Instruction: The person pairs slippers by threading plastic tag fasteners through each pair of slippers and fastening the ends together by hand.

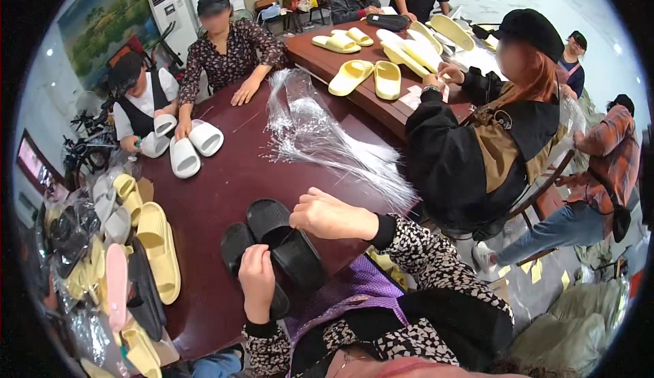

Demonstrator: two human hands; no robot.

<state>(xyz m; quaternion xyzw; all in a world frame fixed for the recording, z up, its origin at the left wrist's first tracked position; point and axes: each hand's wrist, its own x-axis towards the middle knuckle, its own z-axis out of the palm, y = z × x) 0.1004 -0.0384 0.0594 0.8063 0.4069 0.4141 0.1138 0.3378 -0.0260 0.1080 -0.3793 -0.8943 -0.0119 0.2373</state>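
Observation:
Two black slippers lie side by side on the dark red-brown table (225,180) just in front of me. My left hand (257,274) is closed over the nearer black slipper (235,243), covering its middle. My right hand (328,214), fingers curled, grips the right edge of the other black slipper (289,242), which overlaps the first. Both of my sleeves are black-and-white patterned.
A bundle of clear plastic strands (327,139) spreads across the table's middle. Yellow, pink and black slippers (153,248) pile up at the left edge. White slippers (194,148) lie before two seated people, and yellow slippers (371,77) beyond. A person in a black jacket (470,153) sits close on my right.

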